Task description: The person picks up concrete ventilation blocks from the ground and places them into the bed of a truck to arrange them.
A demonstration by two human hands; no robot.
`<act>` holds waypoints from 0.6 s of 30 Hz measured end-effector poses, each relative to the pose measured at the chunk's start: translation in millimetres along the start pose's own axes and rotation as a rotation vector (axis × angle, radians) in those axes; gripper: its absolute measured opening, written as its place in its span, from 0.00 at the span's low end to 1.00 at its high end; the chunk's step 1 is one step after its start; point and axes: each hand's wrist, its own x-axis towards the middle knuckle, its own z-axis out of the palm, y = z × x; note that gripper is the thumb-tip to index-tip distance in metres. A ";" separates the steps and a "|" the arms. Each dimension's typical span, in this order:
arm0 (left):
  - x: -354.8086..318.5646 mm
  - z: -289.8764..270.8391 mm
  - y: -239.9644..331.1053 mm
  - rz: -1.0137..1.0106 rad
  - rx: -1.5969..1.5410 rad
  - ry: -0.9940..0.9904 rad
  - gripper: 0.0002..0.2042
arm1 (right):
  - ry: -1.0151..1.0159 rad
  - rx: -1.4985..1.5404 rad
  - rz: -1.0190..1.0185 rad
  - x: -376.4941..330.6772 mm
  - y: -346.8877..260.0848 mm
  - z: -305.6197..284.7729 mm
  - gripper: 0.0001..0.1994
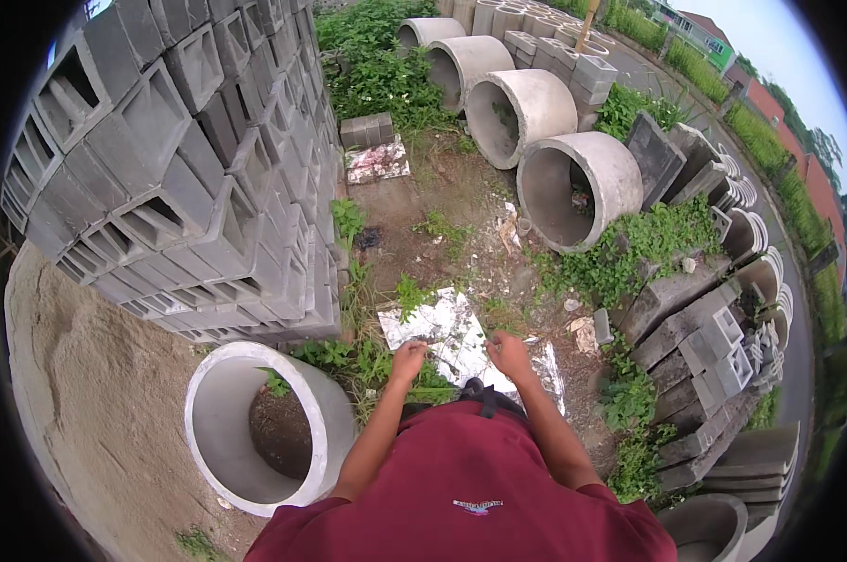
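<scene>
Outdoor ground: we stand over bare brown soil [386,208] with scattered weeds, in a yard of concrete goods.
Left hand: our left hand [409,360] is lowered in front of the body, fingers curled; we cannot tell whether the fingertips meet or grip anything.
Right hand: our right hand [508,354] is level with the left and apart from it, fingers likewise curled; its grip cannot be confirmed.
White sheet: we locate the crumpled white sheet [442,323] on the ground, below and between both hands, with green weeds at its edges.
Shirt: our maroon shirt [461,468] fills the lower centre.
Upright ring: one concrete ring [337,412] stands to our left, near the left forearm, with dark soil inside.
Block stack: hollow grey blocks [245,206] rise in a tall stack behind that ring; a sand heap [91,403] lies farther left.
Pipe row: large concrete pipes [620,173] lie on their sides, ahead and right.
Slab pile: grey slabs [672,309] are piled at our right, beside leafy plants [653,242].
Boundary: a paved road [800,323] runs beyond the slabs.
</scene>
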 end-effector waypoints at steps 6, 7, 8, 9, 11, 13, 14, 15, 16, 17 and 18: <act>90.4 89.8 103.0 0.131 0.016 0.019 0.17 | 0.008 0.072 0.007 148.9 29.9 -54.5 0.14; 112.0 97.5 110.9 0.125 0.038 0.031 0.18 | 0.020 0.108 -0.013 168.6 37.9 -53.9 0.13; 135.8 104.2 119.1 0.095 0.189 0.083 0.19 | -0.026 0.127 -0.028 191.4 52.9 -46.9 0.13; 160.3 111.5 131.8 0.040 0.191 0.069 0.18 | -0.055 0.100 -0.017 211.0 66.0 -47.0 0.13; 215.7 123.7 164.6 -0.055 0.211 0.026 0.16 | -0.091 0.054 0.020 262.1 88.6 -46.4 0.12; 283.9 127.5 172.0 -0.030 0.095 0.078 0.16 | -0.090 0.034 -0.007 326.2 88.4 -56.3 0.14; 322.4 133.0 184.6 -0.047 0.083 0.097 0.16 | -0.091 0.042 -0.003 363.3 94.3 -61.1 0.15; 359.1 137.3 199.3 -0.074 0.070 0.115 0.16 | -0.099 0.050 0.006 397.4 102.8 -61.2 0.16; 392.8 141.8 223.3 -0.060 0.083 0.101 0.15 | -0.114 0.014 0.020 436.6 110.0 -65.6 0.17; 426.5 144.4 248.1 -0.046 0.094 0.091 0.15 | -0.113 0.007 0.041 469.9 113.7 -66.7 0.17; 458.4 147.0 274.5 -0.026 0.097 0.089 0.15 | -0.112 -0.004 0.051 508.5 112.9 -70.8 0.17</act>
